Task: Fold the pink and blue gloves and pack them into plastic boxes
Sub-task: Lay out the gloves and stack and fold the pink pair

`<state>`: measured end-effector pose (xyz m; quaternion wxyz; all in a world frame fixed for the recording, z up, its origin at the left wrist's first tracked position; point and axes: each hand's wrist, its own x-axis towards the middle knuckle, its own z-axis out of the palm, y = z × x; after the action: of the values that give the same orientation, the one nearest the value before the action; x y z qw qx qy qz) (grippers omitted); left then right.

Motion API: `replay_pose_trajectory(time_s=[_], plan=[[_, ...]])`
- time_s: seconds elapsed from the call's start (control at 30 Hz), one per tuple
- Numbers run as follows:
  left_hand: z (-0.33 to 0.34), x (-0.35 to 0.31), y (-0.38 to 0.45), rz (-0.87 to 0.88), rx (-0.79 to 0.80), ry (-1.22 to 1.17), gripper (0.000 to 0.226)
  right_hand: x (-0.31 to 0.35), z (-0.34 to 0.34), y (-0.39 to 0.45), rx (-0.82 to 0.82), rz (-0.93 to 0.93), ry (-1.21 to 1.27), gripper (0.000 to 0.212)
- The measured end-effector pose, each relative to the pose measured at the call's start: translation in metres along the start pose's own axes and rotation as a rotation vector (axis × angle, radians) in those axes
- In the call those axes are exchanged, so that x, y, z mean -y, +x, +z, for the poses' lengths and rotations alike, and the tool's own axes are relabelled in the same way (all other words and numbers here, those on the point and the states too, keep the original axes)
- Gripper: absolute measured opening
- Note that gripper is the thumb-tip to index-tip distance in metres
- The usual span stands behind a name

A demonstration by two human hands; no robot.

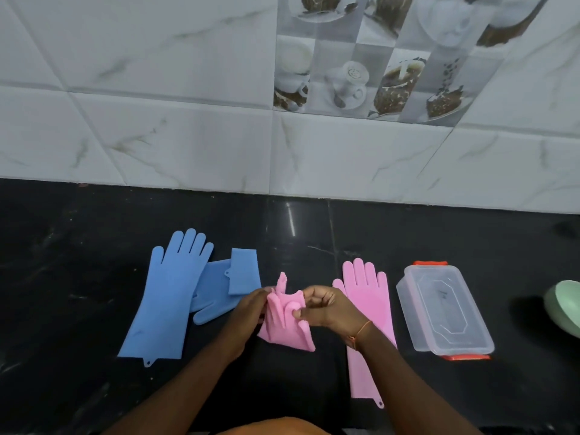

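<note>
A folded pink glove point(284, 321) is held up over the black counter between both hands. My left hand point(248, 312) pinches its left edge and my right hand point(323, 306) grips its right side, thumb pressed into the fold. A second pink glove point(370, 306) lies flat to the right, partly under my right wrist. One blue glove point(166, 296) lies flat at the left, fingers toward the wall. Another blue glove point(222, 284), partly folded, lies beside it. A clear plastic box point(442, 312) with orange clips stands on the right, nothing inside it.
The black stone counter point(94, 246) runs back to a white tiled wall point(188, 136). A pale green bowl point(565, 309) sits at the right edge of view, just past the box.
</note>
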<state>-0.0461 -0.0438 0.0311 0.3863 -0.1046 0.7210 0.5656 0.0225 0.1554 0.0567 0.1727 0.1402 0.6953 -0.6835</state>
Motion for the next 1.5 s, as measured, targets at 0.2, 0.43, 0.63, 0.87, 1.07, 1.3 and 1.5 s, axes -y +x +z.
replay_pose_trajectory(time_s=[0.2,0.43,0.63,0.87,1.07,1.3,1.5], plan=[[0.003,0.008,-0.006,0.224,0.037,-0.087,0.026,-0.020,-0.019,-0.021,-0.113,0.110,0.157,0.022],[0.011,0.025,0.004,0.287,-0.010,0.516,0.087,-0.049,-0.027,-0.009,-0.479,0.149,0.007,0.043],[0.029,0.055,0.003,0.236,-0.133,0.637,0.050,-0.073,-0.033,-0.013,-0.428,0.336,-0.100,0.048],[0.033,0.051,-0.013,0.453,-0.277,0.708,0.023,-0.054,-0.033,-0.041,-0.277,0.326,0.219,0.023],[0.043,0.032,-0.049,0.842,-0.411,0.517,0.062,0.001,-0.026,-0.057,-0.227,0.093,0.605,0.025],[0.090,0.009,-0.061,0.484,-0.259,-0.005,0.015,0.053,-0.004,-0.073,0.012,-0.143,0.368,0.019],[0.066,-0.025,-0.070,0.177,-0.065,-0.893,0.031,0.030,-0.025,-0.063,-0.319,-0.390,-0.369,0.044]])
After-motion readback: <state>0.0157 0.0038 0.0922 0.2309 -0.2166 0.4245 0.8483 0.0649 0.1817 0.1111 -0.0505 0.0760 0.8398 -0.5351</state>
